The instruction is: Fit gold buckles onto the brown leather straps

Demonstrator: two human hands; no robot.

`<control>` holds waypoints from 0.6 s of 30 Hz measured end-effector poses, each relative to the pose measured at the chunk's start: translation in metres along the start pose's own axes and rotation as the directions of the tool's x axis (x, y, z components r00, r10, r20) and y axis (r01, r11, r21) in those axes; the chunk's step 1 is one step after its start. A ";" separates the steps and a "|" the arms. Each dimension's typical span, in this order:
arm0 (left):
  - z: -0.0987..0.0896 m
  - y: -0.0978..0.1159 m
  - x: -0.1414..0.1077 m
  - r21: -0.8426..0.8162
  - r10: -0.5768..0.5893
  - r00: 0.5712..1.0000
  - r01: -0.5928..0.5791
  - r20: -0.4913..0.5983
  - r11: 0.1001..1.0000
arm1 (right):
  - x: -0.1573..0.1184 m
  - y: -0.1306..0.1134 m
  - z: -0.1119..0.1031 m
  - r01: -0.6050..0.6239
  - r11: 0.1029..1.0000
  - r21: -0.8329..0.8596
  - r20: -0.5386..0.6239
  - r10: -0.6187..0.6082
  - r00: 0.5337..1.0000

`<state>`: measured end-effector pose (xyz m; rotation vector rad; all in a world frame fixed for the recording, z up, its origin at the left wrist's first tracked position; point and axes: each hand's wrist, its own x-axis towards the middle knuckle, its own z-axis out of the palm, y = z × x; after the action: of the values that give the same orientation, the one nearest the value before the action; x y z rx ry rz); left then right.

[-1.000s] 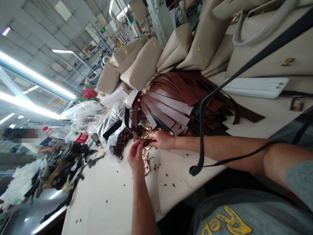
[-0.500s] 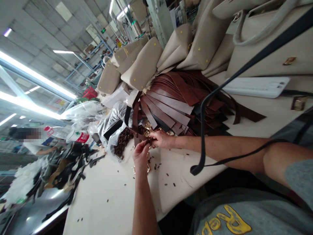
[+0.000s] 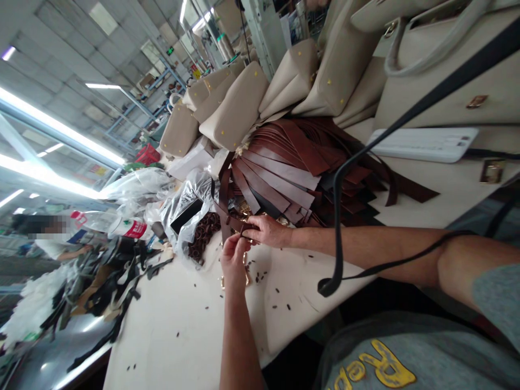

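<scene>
White worktable (image 3: 187, 325): both hands, left hand (image 3: 234, 259) and right hand (image 3: 266, 230), pinch a brown leather strap (image 3: 225, 203), its end hidden; they sit slightly higher than before.

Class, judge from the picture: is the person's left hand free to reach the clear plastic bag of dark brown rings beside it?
Probably not yet: the left hand and right hand both pinch a brown leather strap. The clear plastic bag of dark brown rings lies open close by, nothing between.

Handbag workshop: beige bags (image 3: 238, 108), leather straps (image 3: 284, 173)
</scene>
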<state>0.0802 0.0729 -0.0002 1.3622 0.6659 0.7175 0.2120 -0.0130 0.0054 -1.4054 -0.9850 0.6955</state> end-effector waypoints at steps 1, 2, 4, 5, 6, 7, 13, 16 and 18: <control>0.000 0.003 0.001 -0.076 -0.021 0.999 0.018 -0.047 0.997 | 0.000 -0.001 -0.001 0.006 1.000 -0.007 0.008 -0.006 1.000; 0.000 0.007 0.003 -0.159 -0.050 0.995 0.036 -0.090 0.987 | 0.000 -0.002 -0.002 0.014 1.000 -0.021 0.023 -0.014 1.000; -0.001 0.013 0.006 -0.311 -0.111 0.985 0.065 -0.134 0.948 | -0.002 -0.003 -0.003 0.035 0.998 -0.049 0.061 -0.032 0.998; -0.002 0.016 0.008 -0.367 -0.133 0.982 0.076 -0.135 0.927 | -0.003 -0.004 -0.004 0.047 0.997 -0.068 0.083 -0.041 0.996; -0.003 0.018 0.009 -0.408 -0.149 0.980 0.085 -0.129 0.909 | -0.004 -0.004 -0.004 0.056 0.994 -0.095 0.107 -0.046 0.993; -0.004 0.018 0.010 -0.435 -0.158 0.979 0.089 -0.126 0.896 | -0.005 -0.006 -0.004 0.063 0.989 -0.132 0.125 -0.047 0.991; 0.000 0.006 0.005 -0.456 -0.147 0.986 0.096 -0.076 0.885 | -0.005 -0.015 -0.005 0.078 0.958 -0.276 0.134 -0.042 0.990; 0.007 -0.001 0.002 -0.383 -0.078 0.997 0.067 -0.014 0.921 | -0.004 -0.017 -0.006 0.095 0.960 -0.262 0.142 -0.059 0.988; 0.010 -0.004 0.000 -0.322 -0.044 0.999 0.048 0.020 0.946 | -0.004 -0.017 -0.007 0.106 0.963 -0.248 0.140 -0.073 0.987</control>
<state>0.0884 0.0669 -0.0031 1.0459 0.5411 0.7441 0.2136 -0.0207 0.0221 -1.5415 -1.2689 0.6146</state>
